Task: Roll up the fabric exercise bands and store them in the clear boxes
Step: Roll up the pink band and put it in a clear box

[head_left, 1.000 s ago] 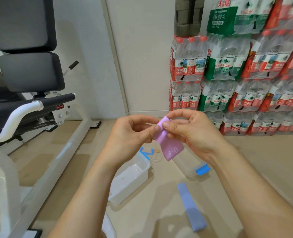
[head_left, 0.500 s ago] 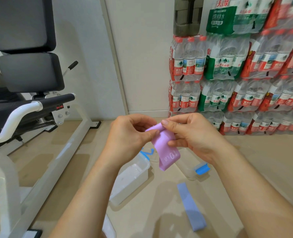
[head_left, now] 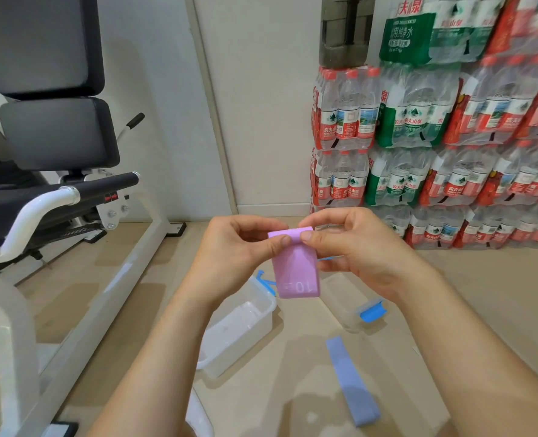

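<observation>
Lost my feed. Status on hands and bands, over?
Left hand and right hand pinch pink band, top curled over. Blue band flat on floor. Left box, right box below, unblocked.

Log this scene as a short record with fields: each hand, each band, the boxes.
left hand: pinches pink band at its top edge
right hand: pinches the same edge
pink band: held in air, hanging down, top curled over
blue band: flat on floor, untouched
open clear box: on floor, nothing visible inside
second clear box: on floor, blue latch, partly hidden
</observation>
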`<state>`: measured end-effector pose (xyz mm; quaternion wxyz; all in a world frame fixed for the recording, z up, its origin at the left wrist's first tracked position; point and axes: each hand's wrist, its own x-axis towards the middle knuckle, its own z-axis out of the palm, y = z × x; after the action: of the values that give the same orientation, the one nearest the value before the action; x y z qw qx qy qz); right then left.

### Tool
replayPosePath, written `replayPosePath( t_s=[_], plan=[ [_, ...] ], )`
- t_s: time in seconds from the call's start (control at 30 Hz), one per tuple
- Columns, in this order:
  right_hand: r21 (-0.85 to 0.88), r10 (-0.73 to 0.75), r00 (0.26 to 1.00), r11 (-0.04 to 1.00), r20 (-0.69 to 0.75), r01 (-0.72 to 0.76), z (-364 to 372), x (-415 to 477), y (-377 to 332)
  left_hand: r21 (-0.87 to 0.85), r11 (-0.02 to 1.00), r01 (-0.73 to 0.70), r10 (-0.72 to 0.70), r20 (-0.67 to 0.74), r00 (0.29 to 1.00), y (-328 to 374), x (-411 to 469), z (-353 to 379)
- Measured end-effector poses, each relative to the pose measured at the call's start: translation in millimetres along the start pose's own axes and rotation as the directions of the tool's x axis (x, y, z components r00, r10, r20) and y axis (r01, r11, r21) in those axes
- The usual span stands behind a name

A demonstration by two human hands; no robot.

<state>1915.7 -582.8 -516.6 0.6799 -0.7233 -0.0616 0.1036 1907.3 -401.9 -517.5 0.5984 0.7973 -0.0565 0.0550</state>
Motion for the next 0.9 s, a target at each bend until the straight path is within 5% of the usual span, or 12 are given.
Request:
replayPosePath(
  t_s=[0.1,0.23,0.47,0.63,0.9],
  plan=[
    [-0.215,-0.047,0.998,0.975,0.049,0.056,-3,-1,0,0.044,0.999,0.002,-0.006,0.075,0.997,0,-2,-2],
    [-0.272,-0.082,0.992,0.956,0.097,0.106,-6,0,2,0.084,0.996,-0.027,0.012,0.177,0.984,0,-3,-2],
    [-0.140,-0.158,0.982,0.975,0.108,0.173,-7,2,1,-0.138,0.990,0.025,-0.010,0.104,0.995,0,-2,5],
    [-0.089,-0.160,0.985,0.982,0.059,0.165,-12,5,3,-0.066,0.997,0.032,-0.020,0.179,0.984,-2,-3,5],
    [0.056,-0.110,0.991,0.992,-0.079,0.115,-15,7,4,-0.133,0.986,0.101,-0.088,0.097,0.991,-9,2,2]
  ],
)
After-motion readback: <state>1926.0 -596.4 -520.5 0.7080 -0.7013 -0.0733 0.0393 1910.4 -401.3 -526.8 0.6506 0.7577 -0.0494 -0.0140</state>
